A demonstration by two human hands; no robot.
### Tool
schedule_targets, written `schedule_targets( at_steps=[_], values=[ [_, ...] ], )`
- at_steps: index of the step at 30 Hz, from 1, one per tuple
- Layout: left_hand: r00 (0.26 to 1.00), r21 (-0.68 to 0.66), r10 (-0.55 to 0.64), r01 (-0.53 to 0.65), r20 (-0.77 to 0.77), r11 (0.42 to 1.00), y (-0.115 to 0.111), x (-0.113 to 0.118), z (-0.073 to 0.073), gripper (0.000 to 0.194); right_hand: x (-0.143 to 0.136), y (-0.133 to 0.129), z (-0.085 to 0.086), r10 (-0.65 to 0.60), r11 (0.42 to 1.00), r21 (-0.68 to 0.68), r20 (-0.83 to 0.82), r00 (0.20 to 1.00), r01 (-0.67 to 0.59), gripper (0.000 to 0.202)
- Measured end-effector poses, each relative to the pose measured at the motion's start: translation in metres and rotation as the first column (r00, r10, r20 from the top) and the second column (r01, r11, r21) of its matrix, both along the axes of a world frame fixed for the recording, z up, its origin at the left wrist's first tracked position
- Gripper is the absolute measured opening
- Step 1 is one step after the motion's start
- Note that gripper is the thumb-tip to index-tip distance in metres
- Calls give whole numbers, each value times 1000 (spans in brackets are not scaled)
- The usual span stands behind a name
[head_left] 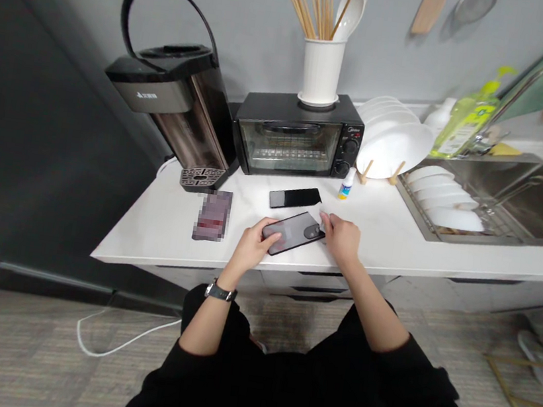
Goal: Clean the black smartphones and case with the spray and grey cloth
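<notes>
My left hand grips one end of a smartphone, with the thumb on top. The phone lies back side up, tilted across the counter's front part, its dark oval camera block at the right end. Over that end my right hand is closed, pinching a small whitish piece whose kind I cannot make out. Just behind sits a second black phone, flat on the counter. A small white bottle with a blue and yellow label stands upright behind my right hand.
A blurred purplish packet lies left on the white counter. Behind stand a water dispenser, a toaster oven bearing a utensil cup, and racked plates. At right is a sink with bowls.
</notes>
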State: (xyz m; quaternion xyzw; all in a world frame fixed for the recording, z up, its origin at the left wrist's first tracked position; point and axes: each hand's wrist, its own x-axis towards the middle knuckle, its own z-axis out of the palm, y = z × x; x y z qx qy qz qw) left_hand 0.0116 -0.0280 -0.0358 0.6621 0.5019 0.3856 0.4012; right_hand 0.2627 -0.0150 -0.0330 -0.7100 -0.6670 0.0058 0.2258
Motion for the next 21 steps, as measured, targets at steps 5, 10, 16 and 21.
schedule_targets(
  at_steps=[5, 10, 16, 21],
  values=[
    [1000, -4, 20, -20, 8, 1000, 1, 2, 4, 44, 0, 13, 0, 49, 998, 34, -31, 998, -48, 47],
    [999, -17, 22, -21, 45, 1000, 7, 4, 1, 44, 4, 17, -3, 181, 979, 115, -81, 980, -171, 40],
    [995, 10, 50, -51, 86, 999, 5, 4, 2, 40, 8, 18, -5, 35, 993, 118, -109, 993, -22, 53],
    [991, 73, 135, -135, 7, 988, 3, 4, 4, 37, 4, 19, -4, 123, 989, 99, -97, 988, -113, 39]
  ],
)
